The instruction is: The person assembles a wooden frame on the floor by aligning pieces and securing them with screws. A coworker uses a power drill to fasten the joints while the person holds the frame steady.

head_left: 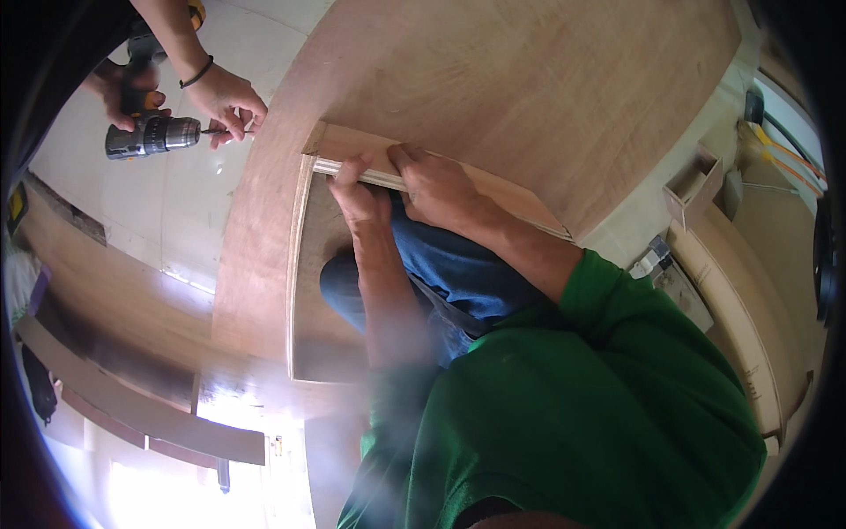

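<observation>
both your left hand (362, 201) and right hand (438, 188) are curled mostly closed on the near edge of the wooden board (493, 188), which lies before you, its long axis running left to right, slanting toward you; your left is nearer its left end.

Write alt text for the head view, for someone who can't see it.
The person's left hand and right hand grip the layered edge of a plywood board. At upper left, a co-worker's hand aims a drill toward a large panel; their other hand is by the bit.
</observation>
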`<state>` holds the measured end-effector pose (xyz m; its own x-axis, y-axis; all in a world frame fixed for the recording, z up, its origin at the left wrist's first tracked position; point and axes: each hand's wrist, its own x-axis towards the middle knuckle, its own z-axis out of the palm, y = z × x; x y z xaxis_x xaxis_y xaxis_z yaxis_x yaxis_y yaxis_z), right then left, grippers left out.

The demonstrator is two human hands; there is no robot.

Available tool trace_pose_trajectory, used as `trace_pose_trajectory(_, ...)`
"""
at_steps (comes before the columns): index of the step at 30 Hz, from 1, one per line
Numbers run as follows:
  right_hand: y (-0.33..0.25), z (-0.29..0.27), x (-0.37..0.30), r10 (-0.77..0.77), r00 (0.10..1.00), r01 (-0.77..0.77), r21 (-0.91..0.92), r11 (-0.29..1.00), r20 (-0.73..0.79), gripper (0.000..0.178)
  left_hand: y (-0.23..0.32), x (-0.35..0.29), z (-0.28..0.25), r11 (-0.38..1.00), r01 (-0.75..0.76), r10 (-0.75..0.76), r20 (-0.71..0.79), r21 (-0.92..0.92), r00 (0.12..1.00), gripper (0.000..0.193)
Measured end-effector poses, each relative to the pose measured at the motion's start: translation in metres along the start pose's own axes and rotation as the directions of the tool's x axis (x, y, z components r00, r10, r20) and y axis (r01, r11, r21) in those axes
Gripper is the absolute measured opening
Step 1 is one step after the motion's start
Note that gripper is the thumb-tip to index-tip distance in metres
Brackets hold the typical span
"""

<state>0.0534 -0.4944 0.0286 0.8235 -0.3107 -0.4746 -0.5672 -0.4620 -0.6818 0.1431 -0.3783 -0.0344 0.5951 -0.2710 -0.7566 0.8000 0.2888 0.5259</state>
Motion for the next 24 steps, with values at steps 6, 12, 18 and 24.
trace_pose_trajectory(6, 0.003, 0.008, 0.001, -0.024, 1.0, 0.024, -0.035, 0.999, -0.018, 0.039, -0.007, 0.009, -0.012, 1.0, -0.012, 0.012, 0.006, -0.002, 1.0, 0.053)
trace_pose_trajectory(12, 0.0, 0.008, 0.002, -0.04, 0.998, 0.038, -0.041, 0.998, -0.045, 0.04, -0.003, 0.005, -0.009, 1.0, 0.003, -0.003, 0.007, -0.002, 1.0, 0.054)
trace_pose_trajectory(18, 0.001, 0.003, 0.002, -0.036, 0.999, 0.035, -0.039, 0.999, -0.009, 0.038, -0.002, 0.005, -0.005, 1.0, -0.005, 0.005, -0.002, 0.003, 1.0, 0.053)
trace_pose_trajectory(24, 0.004, 0.005, 0.004, -0.064, 0.996, 0.062, -0.04, 0.997, -0.061, 0.036, -0.005, 0.008, -0.006, 1.0, -0.011, 0.011, 0.018, -0.012, 1.0, 0.051)
